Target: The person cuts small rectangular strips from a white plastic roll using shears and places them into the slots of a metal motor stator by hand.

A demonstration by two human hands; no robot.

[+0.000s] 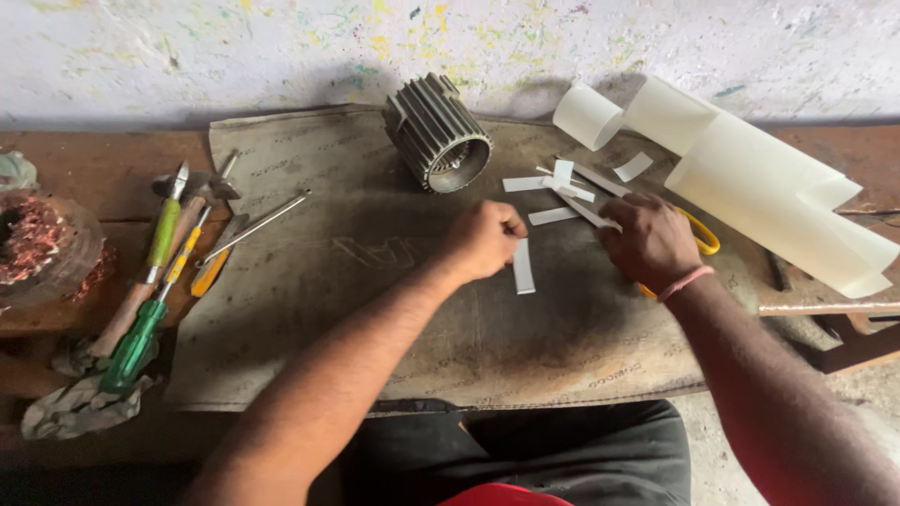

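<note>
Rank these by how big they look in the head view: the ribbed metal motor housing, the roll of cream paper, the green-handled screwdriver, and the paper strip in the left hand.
1. roll of cream paper
2. ribbed metal motor housing
3. green-handled screwdriver
4. paper strip, held by the left hand

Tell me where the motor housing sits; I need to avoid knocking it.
In the head view, the ribbed motor housing lies on the mat's far edge, centre, ahead of the left hand.
</note>
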